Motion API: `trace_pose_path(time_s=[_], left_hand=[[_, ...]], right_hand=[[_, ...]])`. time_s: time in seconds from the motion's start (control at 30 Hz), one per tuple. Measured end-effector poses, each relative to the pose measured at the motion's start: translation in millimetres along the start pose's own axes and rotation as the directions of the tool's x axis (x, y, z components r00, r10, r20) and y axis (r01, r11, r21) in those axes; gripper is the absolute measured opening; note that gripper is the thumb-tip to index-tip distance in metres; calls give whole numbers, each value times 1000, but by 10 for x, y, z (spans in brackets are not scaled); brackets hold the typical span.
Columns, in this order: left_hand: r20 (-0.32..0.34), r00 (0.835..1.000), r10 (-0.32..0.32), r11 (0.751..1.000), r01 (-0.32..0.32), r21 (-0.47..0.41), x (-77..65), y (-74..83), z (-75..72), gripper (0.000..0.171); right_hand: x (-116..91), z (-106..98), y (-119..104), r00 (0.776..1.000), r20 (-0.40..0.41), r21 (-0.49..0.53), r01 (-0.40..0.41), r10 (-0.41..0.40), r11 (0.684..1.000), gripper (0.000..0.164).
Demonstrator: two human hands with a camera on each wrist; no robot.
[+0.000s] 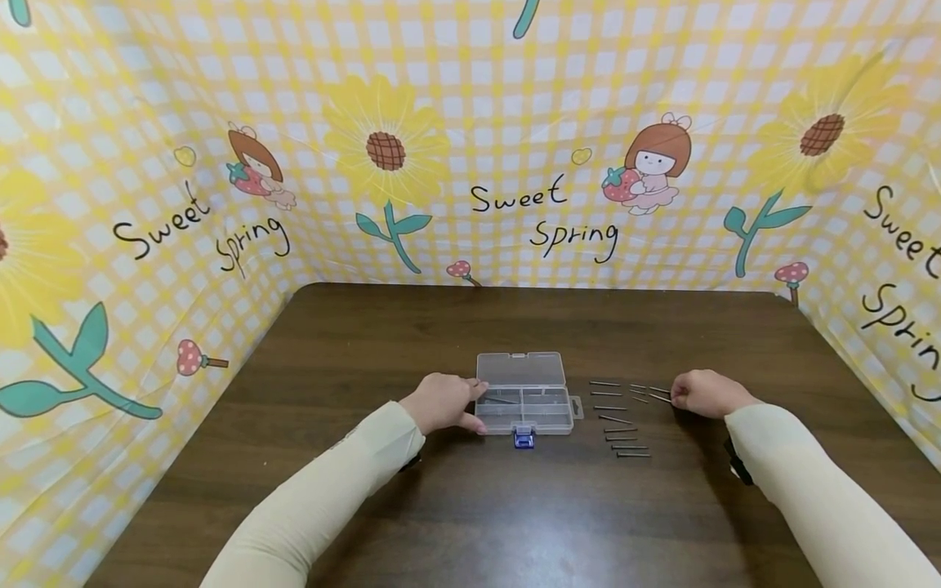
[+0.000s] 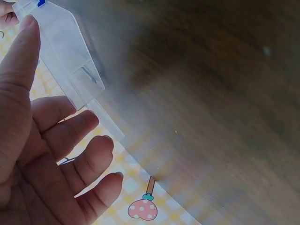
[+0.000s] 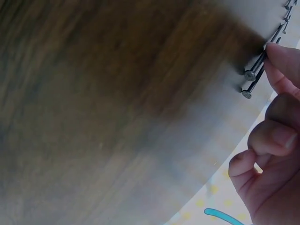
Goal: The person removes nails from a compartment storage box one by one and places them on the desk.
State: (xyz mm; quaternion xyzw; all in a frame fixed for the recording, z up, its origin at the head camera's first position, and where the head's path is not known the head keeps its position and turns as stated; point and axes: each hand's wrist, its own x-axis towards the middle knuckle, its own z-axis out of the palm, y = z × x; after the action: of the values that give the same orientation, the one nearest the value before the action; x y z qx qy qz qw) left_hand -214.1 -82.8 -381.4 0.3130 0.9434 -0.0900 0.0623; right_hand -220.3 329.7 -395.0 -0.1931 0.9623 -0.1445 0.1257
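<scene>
A clear plastic compartment box (image 1: 547,415) lies on the table with its lid (image 1: 518,369) laid back and a blue latch (image 1: 524,439) at the front. My left hand (image 1: 444,402) holds its left end, thumb at the front wall and fingers toward the hinge side. One nail (image 1: 502,400) lies in a left compartment. To the right of the box, my right hand (image 1: 707,394) pinches a steel nail (image 3: 255,67) between thumb and forefinger. Right beside it is a second nail (image 3: 247,93), its flat head showing in the right wrist view.
Between box and right hand, several longer nails (image 1: 610,408) form a column on the brown table (image 1: 397,327). A few smaller nails (image 1: 638,392) lie near the right fingertips. A hanging tab (image 1: 577,407) sticks out from the box's right end. Yellow checked cloth (image 1: 470,147) surrounds the table's back and sides.
</scene>
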Motion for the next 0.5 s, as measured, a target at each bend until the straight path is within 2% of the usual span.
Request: trace_pose_path(time_s=[0.3, 0.33, 0.5], left_hand=[[-2, 1000, 13, 999, -13, -41, 28, -25, 46, 76], [-23, 999, 29, 999, -30, -36, 70, -64, 124, 78], [-12, 999, 30, 999, -30, -32, 79, -83, 120, 78]], right_hand=[[18, -56, -33, 1000, 17, -11, 12, -12, 1000, 6], [25, -64, -41, 1000, 18, -13, 16, -15, 1000, 6], [85, -102, -117, 1000, 24, -12, 19, -19, 1000, 8]])
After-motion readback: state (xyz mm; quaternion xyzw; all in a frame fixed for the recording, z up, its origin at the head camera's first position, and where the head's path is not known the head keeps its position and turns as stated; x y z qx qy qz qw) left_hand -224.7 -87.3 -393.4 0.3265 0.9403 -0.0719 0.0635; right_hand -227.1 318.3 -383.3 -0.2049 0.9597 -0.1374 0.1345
